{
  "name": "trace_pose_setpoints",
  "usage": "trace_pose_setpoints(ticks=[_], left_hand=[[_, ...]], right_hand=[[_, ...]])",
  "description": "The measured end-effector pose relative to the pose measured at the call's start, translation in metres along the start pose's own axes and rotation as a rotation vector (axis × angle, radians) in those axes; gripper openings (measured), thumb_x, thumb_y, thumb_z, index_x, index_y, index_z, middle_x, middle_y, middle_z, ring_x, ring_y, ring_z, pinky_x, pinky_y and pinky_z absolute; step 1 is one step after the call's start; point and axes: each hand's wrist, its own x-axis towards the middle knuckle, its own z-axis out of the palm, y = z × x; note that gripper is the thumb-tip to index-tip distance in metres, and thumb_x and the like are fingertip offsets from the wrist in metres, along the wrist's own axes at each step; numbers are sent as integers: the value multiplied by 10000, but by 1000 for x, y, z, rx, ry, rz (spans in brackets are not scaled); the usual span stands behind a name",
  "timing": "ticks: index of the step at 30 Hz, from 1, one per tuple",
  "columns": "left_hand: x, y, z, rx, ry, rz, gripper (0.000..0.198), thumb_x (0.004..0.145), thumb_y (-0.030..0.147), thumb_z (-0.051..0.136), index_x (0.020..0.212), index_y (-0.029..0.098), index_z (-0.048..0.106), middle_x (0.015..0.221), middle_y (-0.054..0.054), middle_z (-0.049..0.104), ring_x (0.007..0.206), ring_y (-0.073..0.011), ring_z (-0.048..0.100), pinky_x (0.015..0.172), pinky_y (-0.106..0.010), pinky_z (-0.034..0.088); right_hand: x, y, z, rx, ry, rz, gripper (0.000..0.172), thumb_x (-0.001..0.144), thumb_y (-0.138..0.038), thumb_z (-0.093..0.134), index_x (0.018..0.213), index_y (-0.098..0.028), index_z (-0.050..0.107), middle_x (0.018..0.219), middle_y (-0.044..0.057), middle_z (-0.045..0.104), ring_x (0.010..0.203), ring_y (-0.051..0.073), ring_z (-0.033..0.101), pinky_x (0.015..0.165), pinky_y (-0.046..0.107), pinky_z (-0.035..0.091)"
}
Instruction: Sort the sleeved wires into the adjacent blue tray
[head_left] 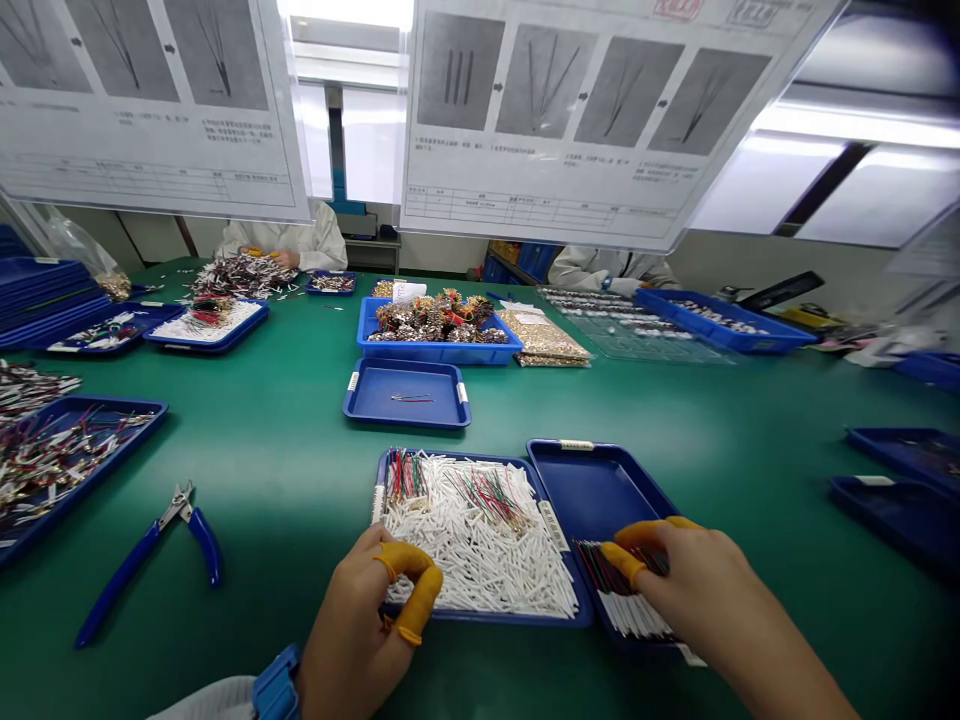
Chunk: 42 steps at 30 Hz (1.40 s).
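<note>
My left hand (367, 610) sits at the front edge of a blue tray (480, 460) heaped with white-sleeved wires (480, 540), its yellow finger cots curled together. Whatever those fingers pinch is hidden. Several coloured wire ends stick up from the heap. My right hand (675, 580), also in yellow cots, grips a bundle of red, green and dark wires with white sleeves (622, 590). That bundle lies in a second blue tray (600, 490), right beside the first.
Blue-handled pliers (161, 545) lie on the green bench (277, 440) to my left, beyond them a blue tray of wires (90, 410). Ahead are a small blue tray (405, 395) and a tray of wire bundles (439, 345). Co-workers (281, 235) sit across the bench.
</note>
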Motion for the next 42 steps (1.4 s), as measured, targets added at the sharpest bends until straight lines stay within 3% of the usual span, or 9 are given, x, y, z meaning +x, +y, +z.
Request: trace_pose_setpoints(ticks=[3, 6, 10, 16, 19, 26, 31, 38, 42], left_hand=[[0, -1, 0, 23, 2, -10, 164, 885, 191, 512, 768, 143, 616, 684, -59, 595, 646, -188, 548, 537, -263, 435], [-1, -2, 0, 26, -16, -22, 171, 889, 193, 507, 769, 139, 615, 689, -63, 596, 653, -192, 549, 537, -264, 429], [-1, -1, 0, 36, -20, -20, 169, 878, 180, 510, 756, 136, 617, 686, -67, 600, 650, -194, 551, 541, -269, 428], [3, 2, 0, 56, -11, -47, 132, 848, 180, 553, 768, 134, 647, 681, -74, 625, 663, -209, 551, 560, -288, 444], [3, 2, 1, 50, -4, -42, 119, 837, 172, 572, 763, 134, 657, 676, -74, 641, 665, -212, 552, 569, -296, 449], [2, 1, 2, 37, 18, -36, 107, 846, 183, 593, 786, 137, 669, 700, -74, 674, 675, -211, 573, 636, -326, 478], [1, 0, 2, 51, 33, -19, 98, 844, 179, 597, 786, 152, 671, 698, -70, 680, 668, -211, 576, 638, -326, 482], [1, -2, 3, 35, 41, -4, 106, 845, 190, 589, 799, 163, 679, 722, -73, 698, 682, -221, 600, 689, -366, 512], [-3, -7, 5, 52, 30, 1, 102, 844, 212, 622, 893, 169, 700, 786, -83, 714, 764, -243, 636, 879, -451, 476]], right_hand=[[5, -30, 7, -16, -105, -53, 129, 678, -260, 622, 693, -235, 747, 722, 96, 719, 719, 315, 641, 591, 412, 492], [9, -68, 20, -28, -178, -107, 156, 733, -230, 612, 803, -200, 748, 842, 104, 719, 873, 315, 615, 744, 428, 488], [15, -97, 40, -47, -254, -121, 155, 781, -223, 598, 841, -156, 724, 852, 118, 697, 902, 311, 605, 742, 402, 482], [18, -95, 45, -49, -315, -45, 148, 793, -167, 541, 835, -188, 682, 860, 83, 696, 829, 254, 641, 699, 347, 471], [17, -95, 44, -61, -350, -38, 123, 797, -261, 568, 817, -197, 671, 855, 86, 689, 871, 278, 630, 680, 355, 459], [13, -95, 47, -68, -363, -6, 146, 798, -260, 516, 812, -197, 648, 855, 105, 675, 825, 292, 636, 652, 374, 438], [10, -92, 49, -10, -341, -3, 135, 718, -222, 510, 757, -195, 637, 864, 150, 660, 845, 354, 621, 638, 422, 435], [10, -91, 41, 355, -325, 46, 240, 705, -372, 478, 792, -198, 619, 790, 134, 716, 734, 310, 671, 669, 442, 519], [-1, -104, 44, 679, -374, 30, 325, 752, -480, 523, 828, -188, 644, 814, 120, 746, 782, 260, 711, 713, 359, 570]])
